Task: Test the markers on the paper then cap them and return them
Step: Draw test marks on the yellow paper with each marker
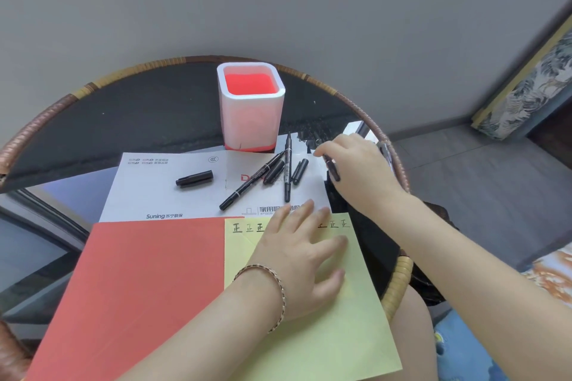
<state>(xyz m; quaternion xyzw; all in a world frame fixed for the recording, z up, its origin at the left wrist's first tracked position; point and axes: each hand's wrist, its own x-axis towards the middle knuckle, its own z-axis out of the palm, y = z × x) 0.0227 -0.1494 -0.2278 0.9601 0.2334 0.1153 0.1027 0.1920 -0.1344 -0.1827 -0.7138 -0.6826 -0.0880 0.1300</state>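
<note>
A yellow paper (pixel 334 334) with black test characters along its top lies at the front of the round table. My left hand (pixel 297 250) presses flat on it with fingers spread. My right hand (pixel 356 167) grips a black marker (pixel 332 170) near the table's right edge, its end pointing down. Two more black markers (pixel 250 184) (pixel 288 170) lie on a white printed sheet (pixel 161 192), with loose black caps (pixel 194 178) (pixel 299 171) (pixel 274 172) beside them. The white pen holder (pixel 250 127) with a red inside stands behind them.
A red paper (pixel 139 281) lies left of the yellow one. The dark table has a woven rattan rim (pixel 46 120). A grey wall is behind, grey floor to the right, and a patterned cushion (pixel 526 86) at the far right.
</note>
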